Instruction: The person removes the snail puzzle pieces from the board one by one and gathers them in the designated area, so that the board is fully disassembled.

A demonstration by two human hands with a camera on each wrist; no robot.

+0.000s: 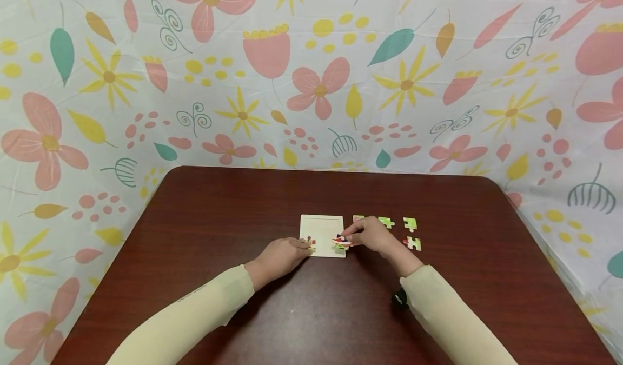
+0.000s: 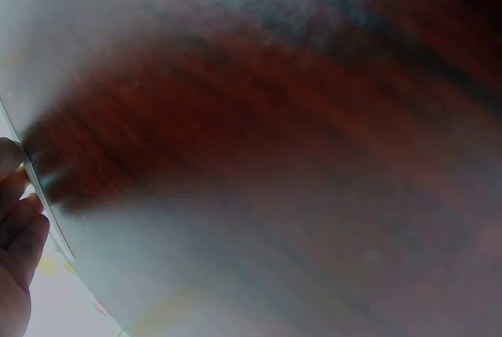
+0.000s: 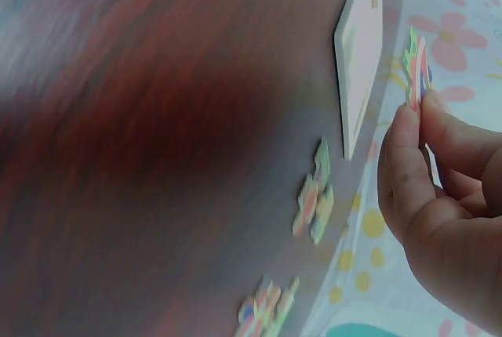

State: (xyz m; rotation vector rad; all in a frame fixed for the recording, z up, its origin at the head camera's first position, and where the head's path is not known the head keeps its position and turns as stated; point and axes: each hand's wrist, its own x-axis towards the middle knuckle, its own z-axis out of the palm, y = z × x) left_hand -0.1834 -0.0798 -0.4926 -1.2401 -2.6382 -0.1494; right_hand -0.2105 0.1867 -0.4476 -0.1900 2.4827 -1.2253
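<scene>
A square, pale puzzle board point(image 1: 321, 217) with a raised rim lies on the table. My left hand point(image 1: 282, 258) holds it by its lower left edge, the fingertips beside a small coloured puzzle piece point(image 1: 312, 249) in that corner. Over the board's right side, my right hand point(image 1: 372, 234) pinches another puzzle piece point(image 3: 417, 67) between thumb and fingers. That piece is red, white, blue and green, and is held above the board in the right wrist view. In the left wrist view, only the left hand's fingers point(image 2: 23, 235) show, at the board's edge.
Several loose puzzle pieces point(image 1: 410, 224) lie right of the board, some partly hidden behind the right hand. The dark brown table point(image 1: 233, 203) ends at a flowered cloth point(image 1: 321, 138) behind. A black band point(image 1: 399, 298) sits by the right wrist.
</scene>
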